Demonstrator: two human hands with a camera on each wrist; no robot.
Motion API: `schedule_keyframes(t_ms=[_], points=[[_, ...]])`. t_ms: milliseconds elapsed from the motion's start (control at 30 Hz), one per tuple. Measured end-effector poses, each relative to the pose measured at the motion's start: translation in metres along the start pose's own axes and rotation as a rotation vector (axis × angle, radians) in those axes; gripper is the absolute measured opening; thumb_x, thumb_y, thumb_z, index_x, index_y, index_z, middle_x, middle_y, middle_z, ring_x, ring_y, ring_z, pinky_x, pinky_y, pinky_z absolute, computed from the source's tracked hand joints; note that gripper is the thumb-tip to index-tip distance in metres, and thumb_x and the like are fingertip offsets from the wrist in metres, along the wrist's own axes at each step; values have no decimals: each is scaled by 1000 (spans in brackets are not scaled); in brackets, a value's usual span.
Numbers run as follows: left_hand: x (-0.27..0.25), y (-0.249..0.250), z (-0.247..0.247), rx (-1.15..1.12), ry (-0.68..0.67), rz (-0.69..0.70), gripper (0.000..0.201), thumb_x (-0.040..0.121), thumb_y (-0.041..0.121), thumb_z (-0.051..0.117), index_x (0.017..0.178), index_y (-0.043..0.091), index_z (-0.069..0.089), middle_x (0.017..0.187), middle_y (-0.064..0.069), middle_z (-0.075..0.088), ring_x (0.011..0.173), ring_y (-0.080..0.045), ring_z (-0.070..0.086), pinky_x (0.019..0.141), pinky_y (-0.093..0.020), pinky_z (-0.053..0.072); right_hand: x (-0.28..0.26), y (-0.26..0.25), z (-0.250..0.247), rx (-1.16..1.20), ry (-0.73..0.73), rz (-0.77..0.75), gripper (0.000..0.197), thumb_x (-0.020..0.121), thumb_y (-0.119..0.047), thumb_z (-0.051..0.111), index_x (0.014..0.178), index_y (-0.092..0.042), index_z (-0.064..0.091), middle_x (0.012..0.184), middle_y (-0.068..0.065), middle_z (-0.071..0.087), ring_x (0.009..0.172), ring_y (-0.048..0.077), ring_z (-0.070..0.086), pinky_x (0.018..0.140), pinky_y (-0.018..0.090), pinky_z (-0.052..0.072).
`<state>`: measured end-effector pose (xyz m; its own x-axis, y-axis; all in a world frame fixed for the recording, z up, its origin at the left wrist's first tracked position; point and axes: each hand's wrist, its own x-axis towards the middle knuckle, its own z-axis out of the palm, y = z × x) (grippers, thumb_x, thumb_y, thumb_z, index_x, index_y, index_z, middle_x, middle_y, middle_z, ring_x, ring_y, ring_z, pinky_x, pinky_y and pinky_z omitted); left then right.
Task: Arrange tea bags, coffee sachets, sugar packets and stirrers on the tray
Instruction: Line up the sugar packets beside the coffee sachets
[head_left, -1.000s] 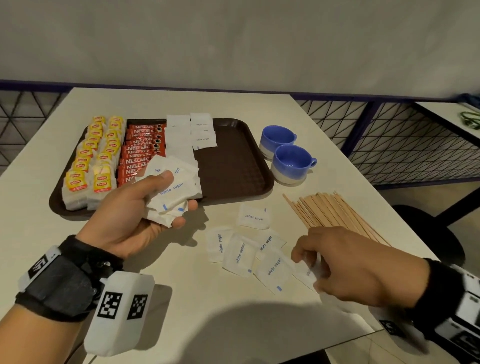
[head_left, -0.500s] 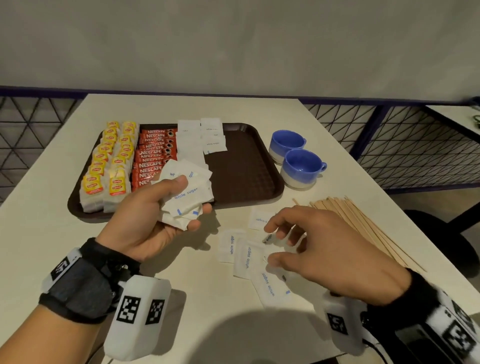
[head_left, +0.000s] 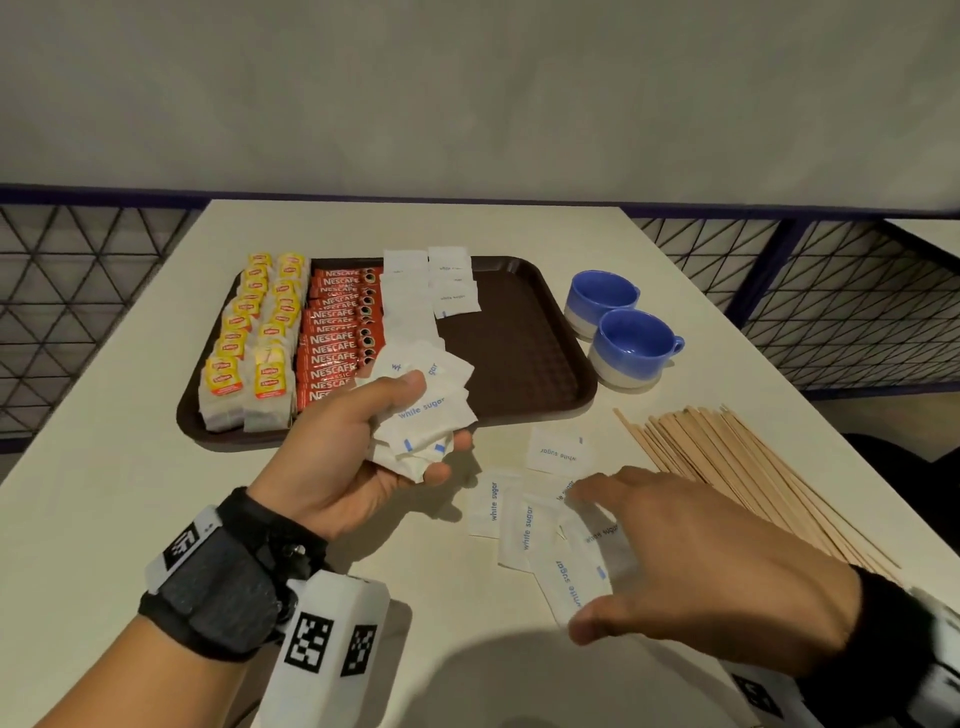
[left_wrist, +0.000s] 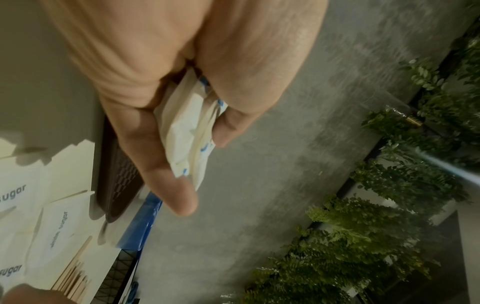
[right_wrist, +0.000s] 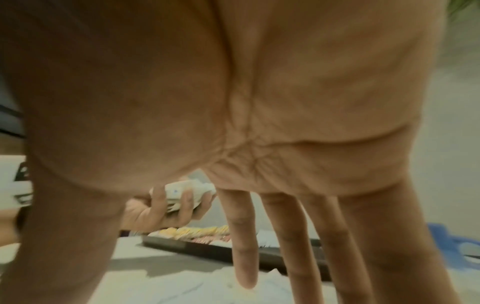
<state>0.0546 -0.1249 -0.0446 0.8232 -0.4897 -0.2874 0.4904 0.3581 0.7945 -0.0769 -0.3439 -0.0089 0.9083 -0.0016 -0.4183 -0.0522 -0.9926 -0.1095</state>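
**Left hand holding sugar packets; right hand spread over loose packets on the bench**

I observe my left hand (head_left: 343, 457) palm-up just in front of the tray (head_left: 519, 364), its thumb and fingers curled around a bunch of sugar packets (head_left: 426, 410). The left wrist view confirms the packets pinched between thumb and fingers (left_wrist: 171, 164).

My right hand (head_left: 727, 566) is above the bench (head_left: 130, 519) with fingers straight and spread, holding nothing. Directly beneath and ahead of it lie the loose sugar packets (head_left: 524, 525), overlapping one another; one more packet (head_left: 558, 451) lies apart, nearer the tray. Whether the fingertips touch the packets I cannot tell.

On the tray, the tea bags (head_left: 249, 338) stand in two rows along the left side, the coffee sachets (head_left: 337, 338) in a column beside them, and placed sugar packets (head_left: 452, 288) next in line. The right part of the tray is bare.

The stirrers (head_left: 727, 467) lie in a fanned heap on the bench, right of the loose packets. Two blue cups (head_left: 623, 332) stand just right of the tray.
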Motion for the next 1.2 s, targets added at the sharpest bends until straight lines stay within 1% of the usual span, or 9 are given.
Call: schedule_keyframes(t_ms=[267, 467, 533, 633, 700, 800, 933, 1067, 1200], points=[[2, -4, -1, -78, -34, -34, 30, 101, 10, 51, 127, 2, 63, 105, -23, 74, 78, -38, 73, 46, -34, 56, 16, -9, 7, -90, -5, -82, 48, 89, -39, 63, 135, -32, 51, 109, -10, 50, 98, 15, 57, 83, 30, 49], [6, -7, -4, -115, -26, -63, 38, 100, 8, 52, 137, 2, 56, 111, -28, 71, 80, -41, 71, 48, -36, 57, 22, -4, 1, -24, 62, -141, 21, 98, -30, 54, 115, -32, 67, 102, -10, 63, 92, 7, 58, 81, 19, 47], [6, -7, -4, -123, -31, -67, 38, 100, 7, 52, 138, 2, 56, 111, -28, 71, 81, -42, 71, 48, -37, 57, 25, 1, -8, 39, 96, -133, 28, 97, -21, 55, 110, -37, 74, 99, -12, 68, 90, 5, 63, 82, 16, 50], [7, -9, -5, -133, -60, -85, 38, 101, 7, 50, 139, 2, 54, 119, -33, 69, 84, -45, 69, 51, -40, 57, 30, 1, -26, 160, 243, -118, 27, 98, -17, 66, 105, -41, 76, 89, -19, 70, 79, -5, 64, 71, 7, 46], [6, -12, -4, -120, -125, -110, 41, 102, 5, 48, 142, 3, 51, 124, -35, 65, 85, -46, 66, 56, -43, 57, 31, -3, -36, 350, 464, -172, 22, 94, -15, 75, 97, -37, 77, 83, -21, 72, 73, -13, 61, 67, 3, 42], [3, -18, 1, -98, -257, -166, 43, 100, 2, 42, 143, 3, 49, 123, -37, 63, 87, -47, 65, 62, -46, 58, 30, -17, -45, 540, 749, -314, 20, 86, -12, 82, 88, -31, 79, 78, -21, 73, 72, -6, 63, 66, 6, 44], [1, -25, 0, -187, -480, -223, 51, 96, 13, 39, 147, 12, 48, 128, -26, 59, 97, -47, 59, 66, -46, 58, 38, -34, -37, 545, 678, -438, 25, 84, -6, 80, 87, -32, 79, 84, -15, 74, 83, 4, 71, 75, 22, 57], [3, -24, 0, -247, -483, -241, 45, 104, 43, 48, 128, 8, 63, 126, -18, 61, 93, -35, 68, 65, -45, 59, 39, -35, -29, 561, 552, -492, 24, 84, -5, 81, 90, -28, 79, 88, -17, 76, 91, 1, 72, 84, 17, 55], [1, -27, 5, -218, -461, -177, 46, 99, 27, 67, 134, 2, 52, 123, -21, 51, 90, -28, 63, 60, -35, 60, 39, -33, -26, 726, 500, -531, 28, 86, 6, 77, 93, -22, 78, 97, -14, 77, 99, 7, 74, 88, 19, 57]])
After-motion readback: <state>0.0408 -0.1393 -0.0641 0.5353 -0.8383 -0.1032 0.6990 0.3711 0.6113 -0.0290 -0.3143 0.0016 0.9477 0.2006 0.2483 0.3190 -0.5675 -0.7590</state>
